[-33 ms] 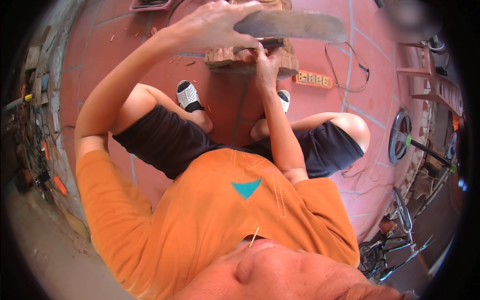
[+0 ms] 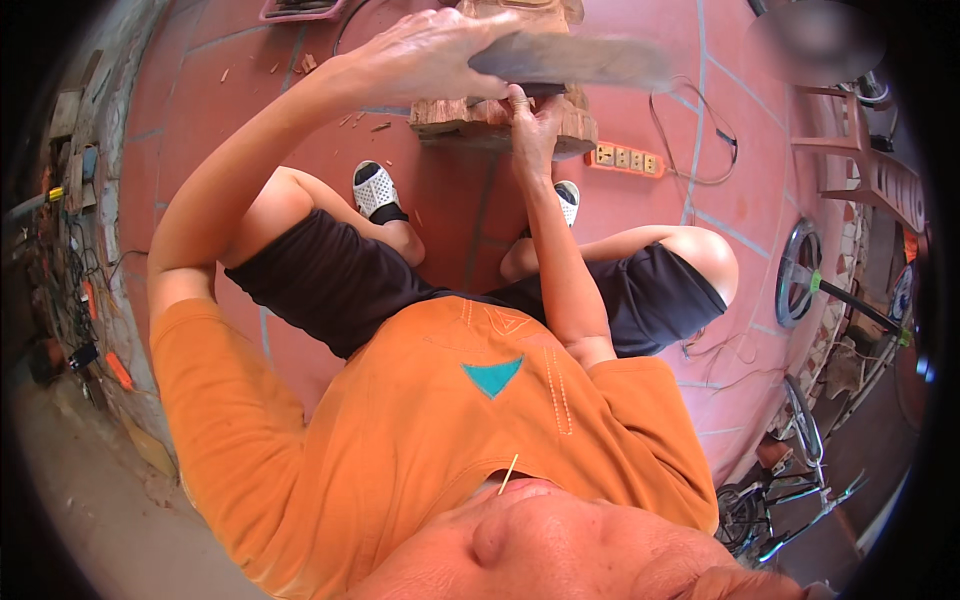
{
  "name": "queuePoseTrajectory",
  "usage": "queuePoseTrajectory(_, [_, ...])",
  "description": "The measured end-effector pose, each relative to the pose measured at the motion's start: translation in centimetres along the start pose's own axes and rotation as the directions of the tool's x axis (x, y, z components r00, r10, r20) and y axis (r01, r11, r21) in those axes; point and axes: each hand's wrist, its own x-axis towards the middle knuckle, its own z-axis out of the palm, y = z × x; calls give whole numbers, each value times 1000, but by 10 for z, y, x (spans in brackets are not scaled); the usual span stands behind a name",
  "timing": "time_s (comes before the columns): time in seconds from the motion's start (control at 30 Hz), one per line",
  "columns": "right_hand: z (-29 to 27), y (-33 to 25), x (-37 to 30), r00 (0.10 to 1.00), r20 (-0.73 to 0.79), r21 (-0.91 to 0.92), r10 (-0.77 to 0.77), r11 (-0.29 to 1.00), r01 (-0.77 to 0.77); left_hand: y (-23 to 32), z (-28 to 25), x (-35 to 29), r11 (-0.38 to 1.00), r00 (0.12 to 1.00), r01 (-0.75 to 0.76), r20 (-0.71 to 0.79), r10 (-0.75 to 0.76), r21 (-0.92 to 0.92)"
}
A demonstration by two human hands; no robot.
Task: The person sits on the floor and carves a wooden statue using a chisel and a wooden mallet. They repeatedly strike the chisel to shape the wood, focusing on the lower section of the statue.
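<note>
My left hand (image 2: 425,55) reaches over from the left. It grips one end of a long, flat grey-brown bar (image 2: 590,58) with a rounded far end. Motion smears the bar, and I cannot tell whether it is a blade or a stone. Beneath it, the fingers of my right hand (image 2: 535,120) pinch a dark, narrow piece (image 2: 546,89), mostly hidden by the bar. That piece lies over a rough reddish-brown wooden block (image 2: 465,118) on the floor, just past my feet.
Wood chips (image 2: 380,127) litter the red tiles left of the block. An orange power strip (image 2: 628,159) with a cord (image 2: 737,150) lies to the right. Farther right are a plastic chair (image 2: 870,165), a wheel (image 2: 799,272) and a bicycle (image 2: 800,500). A pink tray (image 2: 300,14) sits at the far left.
The flat bar has shifted a little to the left with my left hand and is more blurred. My right hand stays nearly in place on the dark piece.
</note>
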Motion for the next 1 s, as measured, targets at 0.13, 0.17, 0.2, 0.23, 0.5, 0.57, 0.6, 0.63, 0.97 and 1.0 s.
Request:
queuePoseTrajectory(0.13, [-7, 1, 7, 994, -79, -69, 77, 994, -83, -13, -9, 1, 949, 978, 52, 175, -111, 311])
queuePoseTrajectory(0.17, [-9, 2, 11, 996, -54, -35, 72, 997, -74, -14, -14, 2, 940, 968, 86, 194, -157, 331])
queuePoseTrajectory(0.2, [-13, 4, 11, 997, -37, -2, 71, 997, -71, -17, -14, -1, 942, 979, 110, 131, -158, 317])
queuePoseTrajectory(0.23, [-17, 5, 12, 997, -20, 31, 69, 997, -68, -21, -15, -4, 944, 985, 133, 67, -160, 301])
queuePoseTrajectory(0.5, [-74, -31, 50, 880, -472, 231, 55, 971, 63, -104, -18, -26, 975, 960, 212, -199, -196, 64])
queuePoseTrajectory(0.57, [-97, -33, 57, 873, -482, 111, -71, 984, 142, -125, -20, -23, 940, 938, 341, -64, -340, 7])
queuePoseTrajectory(0.6, [-101, -34, 58, 865, -496, 113, -76, 982, 151, -135, -22, -25, 909, 909, 417, 5, -416, -10])
queuePoseTrajectory(0.63, [-110, -31, 63, 846, -523, 71, -100, 984, 160, -148, -18, -31, 881, 887, 461, 37, -460, -106])
queuePoseTrajectory(0.97, [-183, 59, 62, 811, -554, 39, 186, 979, -198, -182, 3, -64, 601, 745, 642, 203, -635, -476])
queuePoseTrajectory(1.0, [-186, 67, 65, 837, -526, 6, 150, 985, -173, -177, 2, -65, 594, 747, 638, 204, -633, -490])
